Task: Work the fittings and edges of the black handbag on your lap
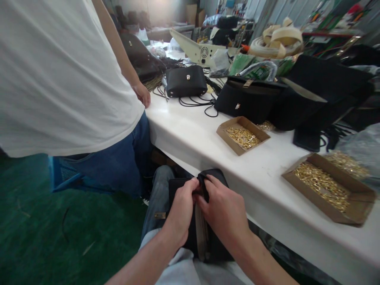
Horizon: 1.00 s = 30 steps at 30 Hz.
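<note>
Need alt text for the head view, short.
Both hands, left hand and right hand, pinch the top edge of a black bag held on the person's lap beside a white table. On the table sit two cardboard trays of gold fittings, and more black bags. Another person in a white shirt stands at left.

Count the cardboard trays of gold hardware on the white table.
2. One small tray sits mid-table in front of the black bags; a larger tray lies at the near right edge. Loose gold pieces lie beside each, so more trays may be hidden behind the bags.
</note>
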Motion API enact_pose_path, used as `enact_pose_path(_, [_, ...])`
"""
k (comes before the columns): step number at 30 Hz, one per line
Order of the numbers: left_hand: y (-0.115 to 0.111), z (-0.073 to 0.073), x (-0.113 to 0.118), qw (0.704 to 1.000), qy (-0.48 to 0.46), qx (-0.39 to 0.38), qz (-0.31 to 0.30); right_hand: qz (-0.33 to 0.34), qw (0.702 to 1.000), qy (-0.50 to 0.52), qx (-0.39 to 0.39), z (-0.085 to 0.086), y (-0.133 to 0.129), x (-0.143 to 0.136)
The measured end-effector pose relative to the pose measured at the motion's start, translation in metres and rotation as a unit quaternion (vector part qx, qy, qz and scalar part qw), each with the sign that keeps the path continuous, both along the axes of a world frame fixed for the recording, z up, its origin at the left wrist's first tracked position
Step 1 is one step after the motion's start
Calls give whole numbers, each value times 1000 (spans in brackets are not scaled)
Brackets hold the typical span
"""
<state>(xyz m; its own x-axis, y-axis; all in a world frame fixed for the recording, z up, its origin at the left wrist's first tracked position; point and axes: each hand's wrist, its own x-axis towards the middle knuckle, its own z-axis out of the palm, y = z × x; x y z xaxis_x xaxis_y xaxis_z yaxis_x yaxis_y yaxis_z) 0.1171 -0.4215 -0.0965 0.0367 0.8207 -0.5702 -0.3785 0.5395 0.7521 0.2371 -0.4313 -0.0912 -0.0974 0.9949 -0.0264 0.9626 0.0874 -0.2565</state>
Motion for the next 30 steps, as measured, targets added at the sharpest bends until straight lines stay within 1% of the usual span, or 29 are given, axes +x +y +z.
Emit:
enact_pose_path(2, [-1,3,-3,999,19,11,-25,0,1000,17,6,4,5,3])
enact_pose_path(5, [-4,6,-11,993,90,36,-69,6,999,48,24,11,10,9])
enact_pose_path(7, [-5,12,-18,983,139,57,-107,23,996,80,15,17,14,15])
enact_pose_path(8, [-5,18,-21,978,153,62,-129,40,993,107,1,21,16,18])
enact_pose_path(10, [-3,32,-27,972,159,52,-167,85,978,186,-37,28,22,26])
enact_pose_path(12, [-1,46,-32,968,147,43,-197,129,951,270,-74,35,29,33])
enact_pose_path(14, [1,53,-36,964,139,53,-218,158,931,314,-97,38,34,37])
enact_pose_path(16, [1,51,-40,956,160,82,-232,169,929,313,-100,36,37,39])
enact_pose_path(20, [-2,30,-44,920,243,157,-264,149,957,243,-51,20,38,38])
enact_pose_path(22, [-3,22,-42,913,258,171,-266,135,967,215,-30,12,36,38])
enact_pose_path(25, [0,21,-38,922,262,150,-243,122,973,196,-12,4,34,40])
enact_pose_path(27, [6,24,-40,917,299,154,-216,118,974,192,-4,2,33,42])
enact_pose_path(28, [9,26,-43,901,341,181,-196,119,974,192,-1,2,34,43])
enact_pose_path(29, [14,26,-47,873,397,223,-175,121,974,193,1,2,34,45])
enact_pose_path(30, [19,24,-52,833,455,271,-162,124,973,195,3,3,35,46])
